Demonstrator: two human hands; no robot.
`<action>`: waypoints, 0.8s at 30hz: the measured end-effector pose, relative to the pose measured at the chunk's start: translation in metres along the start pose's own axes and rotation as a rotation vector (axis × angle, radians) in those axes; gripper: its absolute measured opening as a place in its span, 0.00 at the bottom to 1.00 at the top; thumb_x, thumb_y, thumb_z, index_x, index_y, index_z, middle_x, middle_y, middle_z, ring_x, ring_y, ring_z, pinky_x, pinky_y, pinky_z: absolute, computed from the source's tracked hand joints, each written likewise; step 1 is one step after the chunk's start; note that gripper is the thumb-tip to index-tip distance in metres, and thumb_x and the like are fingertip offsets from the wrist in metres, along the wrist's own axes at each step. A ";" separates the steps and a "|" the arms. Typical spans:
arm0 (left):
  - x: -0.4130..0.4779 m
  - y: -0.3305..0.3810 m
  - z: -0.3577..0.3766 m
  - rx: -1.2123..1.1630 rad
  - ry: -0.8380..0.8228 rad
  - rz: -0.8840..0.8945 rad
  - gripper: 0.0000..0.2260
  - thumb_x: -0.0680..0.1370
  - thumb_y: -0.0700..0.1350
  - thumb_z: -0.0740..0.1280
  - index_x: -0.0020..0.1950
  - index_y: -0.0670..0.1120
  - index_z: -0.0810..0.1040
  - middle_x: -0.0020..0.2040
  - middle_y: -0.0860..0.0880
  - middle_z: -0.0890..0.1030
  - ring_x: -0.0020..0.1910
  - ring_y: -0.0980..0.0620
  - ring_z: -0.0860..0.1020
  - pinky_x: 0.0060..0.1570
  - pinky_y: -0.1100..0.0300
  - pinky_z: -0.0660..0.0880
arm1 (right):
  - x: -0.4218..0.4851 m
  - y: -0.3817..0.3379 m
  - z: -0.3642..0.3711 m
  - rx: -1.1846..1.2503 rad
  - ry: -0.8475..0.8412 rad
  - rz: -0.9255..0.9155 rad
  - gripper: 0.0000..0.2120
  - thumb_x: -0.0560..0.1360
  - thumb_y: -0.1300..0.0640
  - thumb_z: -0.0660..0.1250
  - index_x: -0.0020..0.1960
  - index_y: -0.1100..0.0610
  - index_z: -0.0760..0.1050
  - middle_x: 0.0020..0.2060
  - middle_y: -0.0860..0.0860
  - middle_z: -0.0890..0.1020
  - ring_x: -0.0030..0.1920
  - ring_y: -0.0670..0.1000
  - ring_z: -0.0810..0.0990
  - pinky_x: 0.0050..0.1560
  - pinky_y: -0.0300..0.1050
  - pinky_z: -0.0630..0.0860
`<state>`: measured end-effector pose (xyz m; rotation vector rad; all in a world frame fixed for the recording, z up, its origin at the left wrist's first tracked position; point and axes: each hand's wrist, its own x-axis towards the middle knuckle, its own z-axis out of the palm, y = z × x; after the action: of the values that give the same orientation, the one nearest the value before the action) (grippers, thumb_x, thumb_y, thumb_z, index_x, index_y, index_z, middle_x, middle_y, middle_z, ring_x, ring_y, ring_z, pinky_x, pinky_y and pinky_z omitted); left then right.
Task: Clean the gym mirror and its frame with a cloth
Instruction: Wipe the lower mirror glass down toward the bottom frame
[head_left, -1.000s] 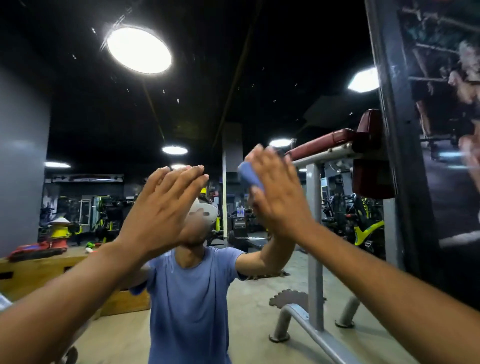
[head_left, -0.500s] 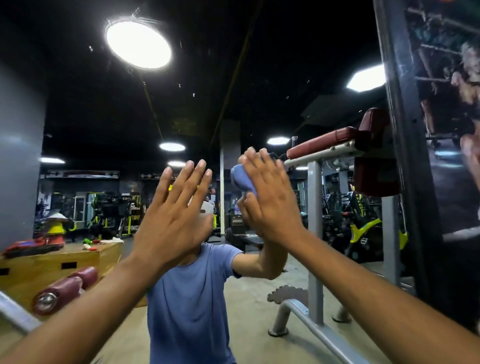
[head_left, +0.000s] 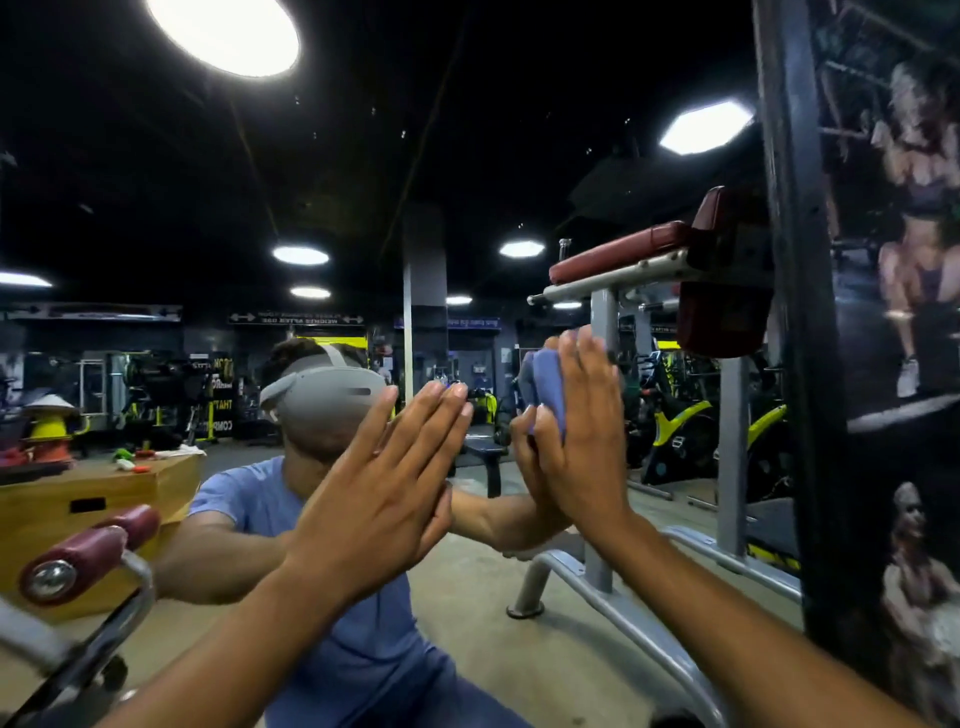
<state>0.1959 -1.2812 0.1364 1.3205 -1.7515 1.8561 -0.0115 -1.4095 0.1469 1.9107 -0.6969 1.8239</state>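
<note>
Glass of the mirror (head_left: 467, 156) fills the view, meeting both palms; the left hand (head_left: 384, 499) lies flat on it, fingers straight and together, holding nothing; just right of it the right hand (head_left: 582, 441) presses a blue cloth (head_left: 545, 384) to the glass, fingers straight over it, cloth bunched beyond the fingertips; further right of that hand runs the dark frame (head_left: 800, 312), upright, apart from both hands.
</note>
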 end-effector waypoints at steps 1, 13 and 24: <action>-0.001 0.000 0.000 0.002 -0.001 -0.004 0.33 0.86 0.54 0.52 0.86 0.37 0.50 0.87 0.37 0.49 0.86 0.39 0.50 0.82 0.34 0.55 | 0.001 -0.006 0.004 0.013 0.036 0.060 0.32 0.84 0.48 0.50 0.86 0.57 0.48 0.85 0.54 0.50 0.85 0.54 0.47 0.84 0.61 0.47; -0.015 0.020 -0.003 -0.058 -0.013 -0.053 0.34 0.85 0.53 0.50 0.86 0.37 0.49 0.87 0.36 0.48 0.86 0.37 0.48 0.82 0.33 0.47 | -0.097 0.000 0.008 0.007 0.083 0.308 0.32 0.86 0.43 0.46 0.85 0.60 0.53 0.85 0.56 0.52 0.85 0.56 0.48 0.82 0.67 0.50; -0.018 0.020 -0.002 -0.085 0.006 -0.063 0.34 0.84 0.53 0.53 0.86 0.38 0.52 0.87 0.38 0.50 0.86 0.39 0.49 0.82 0.33 0.50 | -0.159 0.034 -0.006 -0.001 0.027 0.321 0.30 0.85 0.49 0.50 0.85 0.59 0.54 0.85 0.53 0.53 0.85 0.55 0.50 0.82 0.66 0.52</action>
<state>0.1906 -1.2776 0.1107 1.3204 -1.7454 1.7306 -0.0399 -1.4205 -0.0124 1.8542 -1.0449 2.0301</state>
